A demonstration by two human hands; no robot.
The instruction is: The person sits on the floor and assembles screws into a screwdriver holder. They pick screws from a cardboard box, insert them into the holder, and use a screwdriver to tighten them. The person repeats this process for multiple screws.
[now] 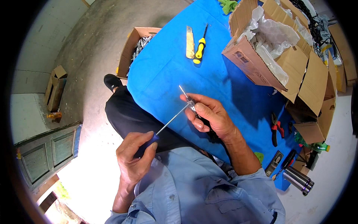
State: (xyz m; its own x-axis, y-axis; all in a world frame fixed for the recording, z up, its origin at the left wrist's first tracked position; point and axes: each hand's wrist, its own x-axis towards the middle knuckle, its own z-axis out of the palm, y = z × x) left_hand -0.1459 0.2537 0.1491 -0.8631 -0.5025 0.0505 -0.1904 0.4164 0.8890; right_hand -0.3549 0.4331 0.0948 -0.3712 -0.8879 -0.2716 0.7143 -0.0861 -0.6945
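Note:
My left hand is closed around the blue handle of a screwdriver. Its thin metal shaft slants up to the right, and the tip reaches a small dark part with a metal rod. Between the thumb and fingers of my right hand, that part is pinched, its bright thin rod pointing up and left. I cannot make out what kind of part it is. Something black hangs below my right hand, partly hidden by it. Both hands are over the near left edge of the blue cloth.
Beyond my hands lie a yellow and black screwdriver and a tan strip-shaped object. An open cardboard box with plastic wrap stands far right. Red-handled pliers and a steel flask are at right; a box of metal parts stands left.

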